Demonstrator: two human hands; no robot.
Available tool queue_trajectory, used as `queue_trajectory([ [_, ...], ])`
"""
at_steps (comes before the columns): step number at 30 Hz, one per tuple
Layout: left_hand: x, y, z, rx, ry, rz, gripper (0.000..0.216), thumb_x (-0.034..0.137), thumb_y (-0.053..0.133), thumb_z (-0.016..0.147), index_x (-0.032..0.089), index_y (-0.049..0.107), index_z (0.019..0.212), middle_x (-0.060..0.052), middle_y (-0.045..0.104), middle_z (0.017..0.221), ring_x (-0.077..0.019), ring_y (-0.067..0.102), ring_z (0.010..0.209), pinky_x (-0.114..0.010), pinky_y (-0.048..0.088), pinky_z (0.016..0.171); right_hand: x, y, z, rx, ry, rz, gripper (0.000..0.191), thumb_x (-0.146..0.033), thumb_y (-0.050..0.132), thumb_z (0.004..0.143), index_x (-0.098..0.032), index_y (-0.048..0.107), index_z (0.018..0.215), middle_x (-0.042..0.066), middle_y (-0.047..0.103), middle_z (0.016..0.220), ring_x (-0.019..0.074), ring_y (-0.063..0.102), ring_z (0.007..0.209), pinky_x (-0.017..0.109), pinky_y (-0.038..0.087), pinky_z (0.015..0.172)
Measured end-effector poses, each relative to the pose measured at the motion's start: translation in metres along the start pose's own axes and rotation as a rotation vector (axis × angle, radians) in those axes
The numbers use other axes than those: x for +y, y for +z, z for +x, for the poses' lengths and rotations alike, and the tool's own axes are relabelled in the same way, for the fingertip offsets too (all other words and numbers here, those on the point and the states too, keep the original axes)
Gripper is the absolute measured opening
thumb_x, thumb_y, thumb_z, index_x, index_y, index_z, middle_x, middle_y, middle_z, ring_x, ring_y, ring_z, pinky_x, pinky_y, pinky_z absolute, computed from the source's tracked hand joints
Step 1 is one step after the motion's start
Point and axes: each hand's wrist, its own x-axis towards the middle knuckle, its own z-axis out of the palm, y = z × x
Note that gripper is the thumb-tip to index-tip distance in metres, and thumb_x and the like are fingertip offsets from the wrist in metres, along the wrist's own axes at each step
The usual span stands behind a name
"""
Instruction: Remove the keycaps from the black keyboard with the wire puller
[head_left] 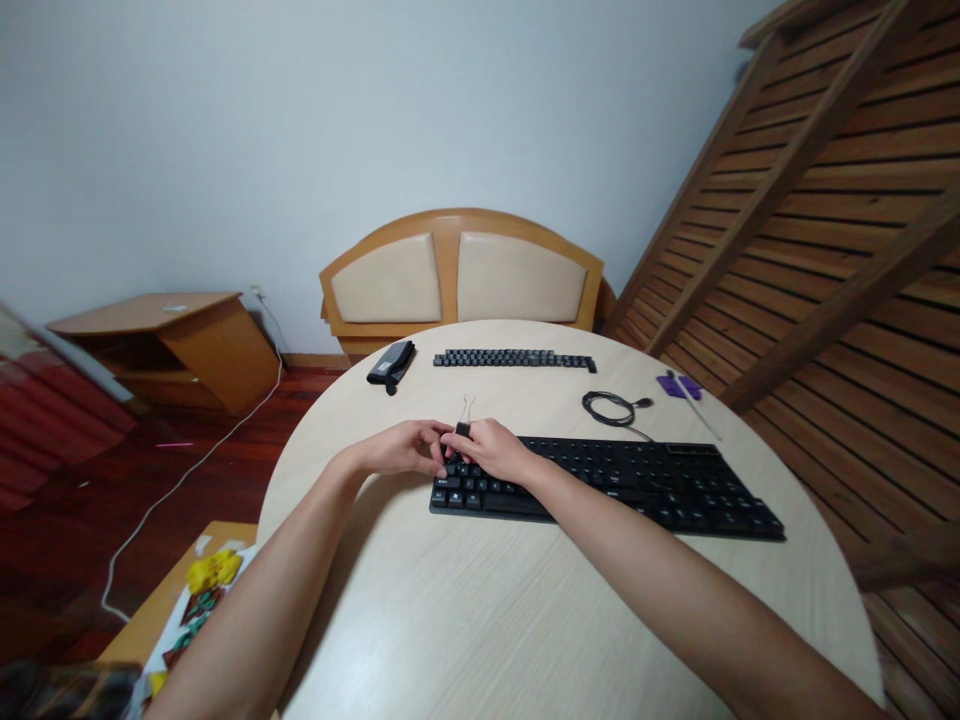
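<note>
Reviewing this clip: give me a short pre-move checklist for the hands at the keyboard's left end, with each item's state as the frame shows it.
1. Binder clip pinched between the fingers of both hands: ok.
2. Left hand and right hand both at the left end of the black keyboard: ok.
3. Keyboard lying flat on the round table: ok.
4. Clip jaws seated on a keycap: cannot tell, fingers hide them.
5. Coiled cable apart from the hands: ok.
6. Row of loose keycaps lying beyond the hands, apart from them: ok.
</note>
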Motion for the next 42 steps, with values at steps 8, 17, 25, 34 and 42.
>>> queue_trajectory([
  [8,0.002,0.001,-0.001,0.021,-0.021,0.106,0.015,0.034,0.072,0.076,0.019,0.073,0.078,-0.005,0.058,0.133,-0.0238,0.059,0.114,-0.031,0.042,0.101,-0.006,0.000,-0.003,0.069,-0.015,-0.002,0.039,-0.049,0.050,0.096,-0.018,0.070,0.083,-0.002,0.063,0.058,0.0126,0.059,0.060,0.022,0.037,0.061],
  [17,0.014,0.004,-0.001,-0.003,-0.083,0.425,0.026,0.044,0.067,0.080,0.018,0.073,0.084,-0.009,0.063,0.124,-0.0250,0.066,0.094,-0.032,0.048,0.082,-0.005,0.000,-0.002,0.073,-0.004,0.034,0.042,-0.052,0.049,0.096,-0.017,0.063,0.076,-0.002,0.062,0.057,0.0124,0.059,0.058,0.022,0.037,0.060],
  [25,0.012,0.005,0.000,-0.010,-0.039,0.501,0.030,0.045,0.062,0.085,0.018,0.073,0.087,-0.011,0.066,0.114,-0.0247,0.065,0.096,-0.031,0.048,0.084,-0.002,0.001,-0.001,0.063,-0.022,0.011,0.042,-0.052,0.050,0.095,-0.017,0.061,0.074,-0.002,0.061,0.057,0.0123,0.058,0.059,0.022,0.038,0.061],
  [34,0.013,0.005,0.001,-0.032,-0.018,0.482,0.030,0.043,0.061,0.088,0.015,0.071,0.086,-0.010,0.069,0.106,-0.0214,0.065,0.090,-0.029,0.048,0.081,0.000,0.008,0.002,0.094,0.014,0.191,0.036,-0.046,0.045,0.098,-0.017,0.060,0.082,-0.003,0.061,0.056,0.0108,0.059,0.052,0.021,0.042,0.057],
  [42,0.016,0.004,0.001,-0.029,-0.053,0.459,0.029,0.043,0.064,0.086,0.015,0.072,0.086,-0.011,0.069,0.107,-0.0232,0.066,0.091,-0.031,0.048,0.081,-0.007,0.004,-0.003,0.168,0.032,0.047,0.016,-0.031,0.054,0.093,-0.019,0.059,0.085,-0.003,0.063,0.055,0.0129,0.062,0.054,0.022,0.042,0.058],
])
